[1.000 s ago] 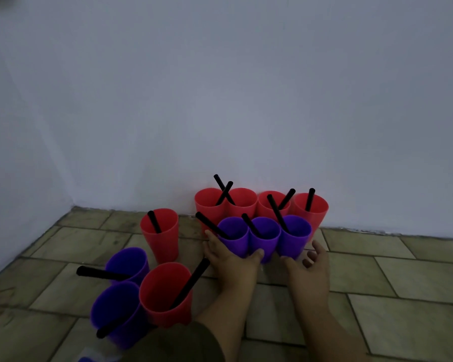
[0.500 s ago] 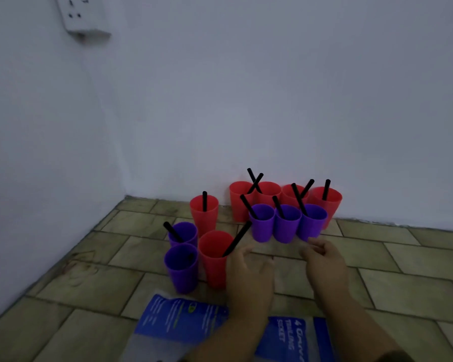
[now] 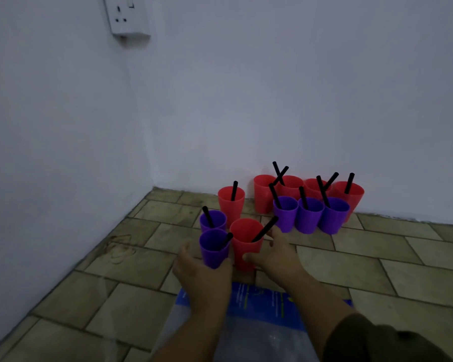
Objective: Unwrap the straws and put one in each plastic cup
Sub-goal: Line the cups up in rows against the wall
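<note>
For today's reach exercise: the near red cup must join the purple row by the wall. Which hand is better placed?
Right, probably. The right hand curls round the red cup, on the side of the purple row; the left hand grips the near purple cup.

A back row of four cups (image 3: 263,197) stands right against the wall (image 3: 272,100). A row of three cups (image 3: 307,218) sits just in front, touching it. Left of the back row is a lone cup (image 3: 231,209). Nearer to us are three more: a far cup (image 3: 215,221) on the left, the near left cup (image 3: 214,249) before it, and the near right cup (image 3: 245,246) beside that. A straw (image 3: 265,229) is in each cup. Our left hand (image 3: 202,273) holds the near left cup, our right hand (image 3: 275,254) the near right cup. A packet (image 3: 259,301) lies on the floor (image 3: 377,257) under our arms.
</note>
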